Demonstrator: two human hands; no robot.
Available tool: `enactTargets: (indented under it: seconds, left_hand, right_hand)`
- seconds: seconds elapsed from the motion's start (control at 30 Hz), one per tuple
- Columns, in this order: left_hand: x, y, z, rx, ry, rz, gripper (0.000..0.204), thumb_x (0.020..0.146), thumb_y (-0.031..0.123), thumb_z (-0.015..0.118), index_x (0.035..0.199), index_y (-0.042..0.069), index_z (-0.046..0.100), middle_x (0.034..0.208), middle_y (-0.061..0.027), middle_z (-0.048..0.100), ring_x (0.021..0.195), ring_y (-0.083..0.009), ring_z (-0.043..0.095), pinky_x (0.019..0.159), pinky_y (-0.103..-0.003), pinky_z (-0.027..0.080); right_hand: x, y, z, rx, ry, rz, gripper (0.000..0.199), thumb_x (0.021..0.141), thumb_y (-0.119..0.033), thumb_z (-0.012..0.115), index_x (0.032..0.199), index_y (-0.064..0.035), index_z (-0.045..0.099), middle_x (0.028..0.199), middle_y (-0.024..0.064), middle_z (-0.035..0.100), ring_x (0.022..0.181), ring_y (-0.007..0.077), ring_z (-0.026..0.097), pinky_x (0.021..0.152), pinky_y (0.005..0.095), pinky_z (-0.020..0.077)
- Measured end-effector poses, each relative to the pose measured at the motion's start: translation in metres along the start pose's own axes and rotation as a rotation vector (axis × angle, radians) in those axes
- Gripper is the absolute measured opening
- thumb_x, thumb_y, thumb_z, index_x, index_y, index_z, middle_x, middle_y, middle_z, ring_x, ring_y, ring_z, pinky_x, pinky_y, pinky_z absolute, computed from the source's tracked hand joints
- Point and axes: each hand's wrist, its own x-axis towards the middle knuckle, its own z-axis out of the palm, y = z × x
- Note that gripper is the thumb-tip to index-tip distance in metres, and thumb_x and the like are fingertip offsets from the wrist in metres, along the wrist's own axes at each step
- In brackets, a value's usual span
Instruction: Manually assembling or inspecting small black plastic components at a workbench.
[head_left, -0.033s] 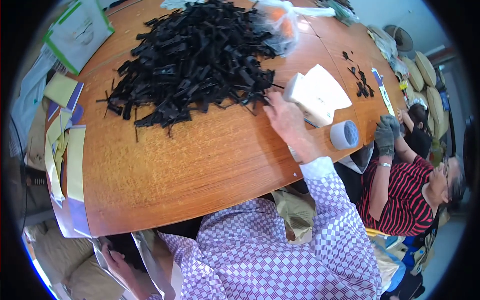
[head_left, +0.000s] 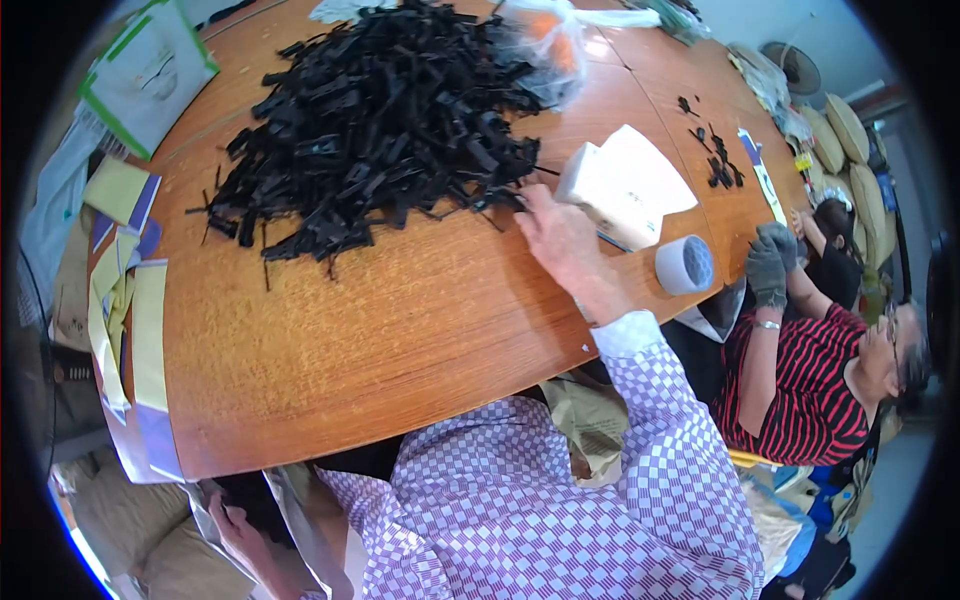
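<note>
A large heap of black plastic-looking pieces (head_left: 380, 130), with thin strips sticking out, lies on the wooden table (head_left: 330, 340). At its near right edge, my right hand (head_left: 562, 240) reaches out with fingers extended and a little apart, the tips by the outermost pieces. I see nothing held in it. Low at the left, below the table edge, my left hand (head_left: 243, 540) is in the mouth of a pale-edged bag (head_left: 295, 520). Its fingertips are in shadow, so their grip is unclear.
Right of my hand are a white tissue pack (head_left: 630, 190) and a roll of tape (head_left: 685, 264). A small group of black pieces (head_left: 718, 160) lies farther right, near a gloved person (head_left: 790, 390). Yellow and purple paper strips (head_left: 150, 330) line the left edge.
The whole view has shifted slightly, so the heap and my right hand appear a little farther left. My hands have otherwise kept their places.
</note>
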Motion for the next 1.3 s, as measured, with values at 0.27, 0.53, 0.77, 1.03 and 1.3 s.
enactTargets:
  seconds: [0.27,0.53,0.77,1.03,1.3]
  left_hand:
    - [-0.001,0.122,0.013,-0.323,-0.023,0.16,0.033,0.092,0.013,0.051,0.123,0.001,0.052,0.104,-0.0089,0.06,0.095,-0.0177,0.055,0.078,-0.029,0.046]
    - [0.009,0.245,0.081,-1.11,-1.164,-0.013,0.059,0.095,0.04,0.048,0.136,0.0,0.036,0.104,-0.0171,0.062,0.066,-0.0119,0.058,0.054,-0.017,0.039]
    - [0.004,0.211,0.085,-1.462,-1.285,-0.184,0.058,0.092,0.036,0.056,0.131,-0.003,0.042,0.093,-0.0135,0.064,0.065,-0.0139,0.065,0.054,-0.017,0.054]
    - [0.001,0.197,0.074,-1.577,-1.184,-0.181,0.035,0.09,0.014,0.061,0.122,0.008,0.047,0.092,-0.0108,0.064,0.066,-0.0147,0.064,0.054,-0.021,0.051]
    - [-0.003,0.197,0.075,-1.005,-0.567,0.289,0.022,0.088,-0.003,0.056,0.107,0.005,0.047,0.079,-0.0031,0.057,0.065,-0.0085,0.06,0.052,-0.019,0.047]
  right_hand:
    - [-0.023,-0.089,-0.004,0.312,-0.16,-0.303,0.022,0.084,-0.016,0.063,0.1,-0.0049,0.051,0.069,0.0157,0.062,0.063,0.0343,0.063,0.051,0.0439,0.0473]
    - [-0.04,-0.155,-0.012,0.295,-0.19,-0.799,0.026,0.081,-0.01,0.062,0.106,-0.007,0.054,0.067,0.0067,0.058,0.056,0.0224,0.061,0.044,0.0328,0.0461]
    - [-0.051,-0.177,-0.002,0.247,-0.285,-1.052,0.039,0.074,-0.01,0.065,0.112,-0.0084,0.056,0.065,0.0021,0.051,0.053,0.0158,0.056,0.045,0.0283,0.0448]
    - [-0.062,-0.206,0.01,0.578,-0.4,-0.833,0.029,0.086,-0.012,0.06,0.114,-0.0056,0.054,0.07,0.0037,0.051,0.054,0.0175,0.053,0.05,0.0279,0.0444]
    - [-0.078,-0.235,0.015,0.976,-0.89,-0.287,0.017,0.098,-0.017,0.046,0.103,-0.0013,0.05,0.074,0.0025,0.048,0.064,0.0091,0.046,0.056,0.0238,0.039]
